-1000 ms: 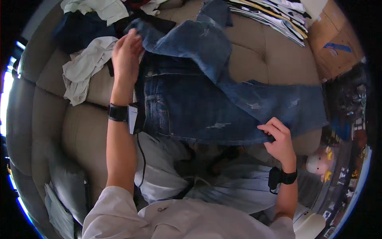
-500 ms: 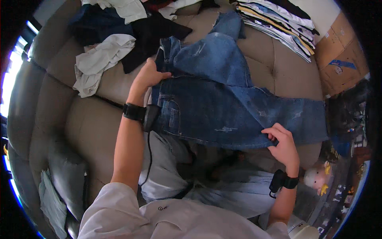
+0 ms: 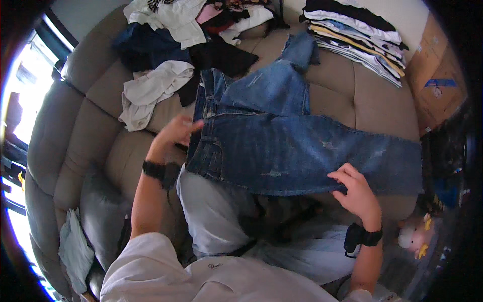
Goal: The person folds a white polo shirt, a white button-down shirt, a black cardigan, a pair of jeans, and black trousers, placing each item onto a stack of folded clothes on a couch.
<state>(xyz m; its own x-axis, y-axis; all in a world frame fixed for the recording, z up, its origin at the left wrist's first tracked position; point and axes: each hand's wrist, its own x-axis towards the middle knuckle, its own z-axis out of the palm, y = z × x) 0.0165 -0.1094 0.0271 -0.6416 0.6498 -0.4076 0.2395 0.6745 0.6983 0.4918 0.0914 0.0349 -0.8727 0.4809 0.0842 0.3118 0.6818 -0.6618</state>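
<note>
A pair of blue distressed jeans [image 3: 282, 146] lies spread across the sofa in front of me, waistband at the left and legs toward the right. The nearer leg is flat; the farther one is bunched and bent away. Beside the waistband is my left hand [image 3: 177, 131], a little blurred, with a finger stretched out over the waistband's edge and nothing gripped. My right hand [image 3: 356, 191] has its fingers curled at the near edge of the closer leg, pinching the denim there. Both wrists wear black straps.
The brown sofa [image 3: 342, 100] carries a stack of folded clothes [image 3: 354, 38] at the far right. A loose heap holds a crumpled white garment [image 3: 153, 95] and a black garment [image 3: 219, 58]. A cardboard box [image 3: 435, 75] stands right; a grey cushion [image 3: 100, 206] lies left.
My left hand has moved off the front of the waistband, toward me. The waistband now lies flatter and the nearer leg is smoother. My right hand stays at the leg's edge.
</note>
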